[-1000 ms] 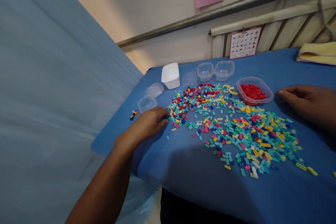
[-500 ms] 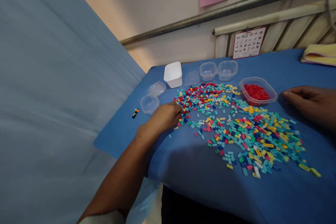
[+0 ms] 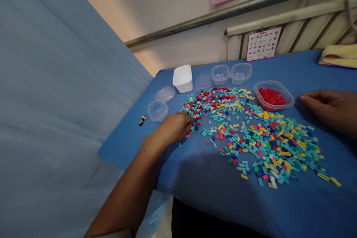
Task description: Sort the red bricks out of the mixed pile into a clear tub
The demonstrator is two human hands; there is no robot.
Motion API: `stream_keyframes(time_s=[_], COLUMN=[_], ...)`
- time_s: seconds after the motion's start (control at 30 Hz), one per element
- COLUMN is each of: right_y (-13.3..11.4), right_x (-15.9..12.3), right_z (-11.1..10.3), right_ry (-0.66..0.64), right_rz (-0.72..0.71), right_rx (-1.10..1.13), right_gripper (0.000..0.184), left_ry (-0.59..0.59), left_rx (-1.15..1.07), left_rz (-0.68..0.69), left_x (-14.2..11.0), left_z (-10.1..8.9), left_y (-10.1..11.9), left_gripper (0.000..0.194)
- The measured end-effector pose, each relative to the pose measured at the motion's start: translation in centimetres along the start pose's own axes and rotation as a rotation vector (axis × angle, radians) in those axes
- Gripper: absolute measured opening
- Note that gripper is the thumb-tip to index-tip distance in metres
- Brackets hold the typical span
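A wide spread of small coloured bricks (image 3: pixel 251 134) lies on the blue cloth of the table (image 3: pixel 212 193). My left hand (image 3: pixel 174 126) rests at the left edge of the spread, fingers curled down onto the bricks; what they pinch is hidden. My right hand (image 3: pixel 329 108) lies on the cloth at the right, fingers loosely bent and holding nothing, just right of a clear tub of red bricks (image 3: pixel 273 96).
A white tub (image 3: pixel 182 78) and several clear tubs and lids (image 3: pixel 231 73) stand along the far side. Two more clear containers (image 3: pixel 158 109) sit left of my left hand, with a tiny black and yellow piece (image 3: pixel 142 120) beside them. A yellow cloth (image 3: pixel 338 55) lies far right.
My left hand has slid right from beside the clear container into the left edge of the brick spread. My right hand has stayed in place.
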State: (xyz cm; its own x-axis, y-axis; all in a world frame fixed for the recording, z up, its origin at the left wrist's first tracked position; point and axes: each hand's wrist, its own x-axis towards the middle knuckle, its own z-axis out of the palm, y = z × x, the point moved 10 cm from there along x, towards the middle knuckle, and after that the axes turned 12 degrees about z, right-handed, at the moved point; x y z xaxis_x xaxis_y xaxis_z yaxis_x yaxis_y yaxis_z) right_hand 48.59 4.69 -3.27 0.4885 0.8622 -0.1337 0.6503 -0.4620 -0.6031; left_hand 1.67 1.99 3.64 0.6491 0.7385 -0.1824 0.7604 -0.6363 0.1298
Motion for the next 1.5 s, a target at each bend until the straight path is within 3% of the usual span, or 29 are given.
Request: stream_keyframes(time_s=[0.33,0.67,0.83,1.0,1.23,1.5], right_y=[-1.0,0.3,0.1,-0.4,-0.7,-1.0], right_x=[-0.2,1.1,1.1,0.7,0.3,-0.2], right_z=[-0.1,0.3,0.3,0.2,0.0,-0.2], right_ry=[-0.004,0.024,0.028,0.027,0.012,0.014], right_rz=[-0.004,-0.046,-0.055,-0.041,-0.005,0.008], right_rx=[-0.001,0.0,-0.007,-0.018,-0.021,-0.008], right_gripper=[0.041,0.056,0.058,0.059,0.06,0.06], left_ry=[-0.045,-0.005,0.023,0.079,0.257,0.194], left_rx=[0.105,0.056,-0.015,-0.147,-0.132,-0.046], left_rz=[0.036,-0.025,-0.126,-0.055,-0.2,-0.031], left_x=[1.1,1.3,0.2,0.3,-0.1,2.3], left_z=[0.0,0.3,0.0,0.0,-2.9,-0.8], left_y=[1.9,2.7,1.6,1.2,-2.0,-0.8], left_gripper=[0.026,0.024,0.019,0.018,0.018,0.022])
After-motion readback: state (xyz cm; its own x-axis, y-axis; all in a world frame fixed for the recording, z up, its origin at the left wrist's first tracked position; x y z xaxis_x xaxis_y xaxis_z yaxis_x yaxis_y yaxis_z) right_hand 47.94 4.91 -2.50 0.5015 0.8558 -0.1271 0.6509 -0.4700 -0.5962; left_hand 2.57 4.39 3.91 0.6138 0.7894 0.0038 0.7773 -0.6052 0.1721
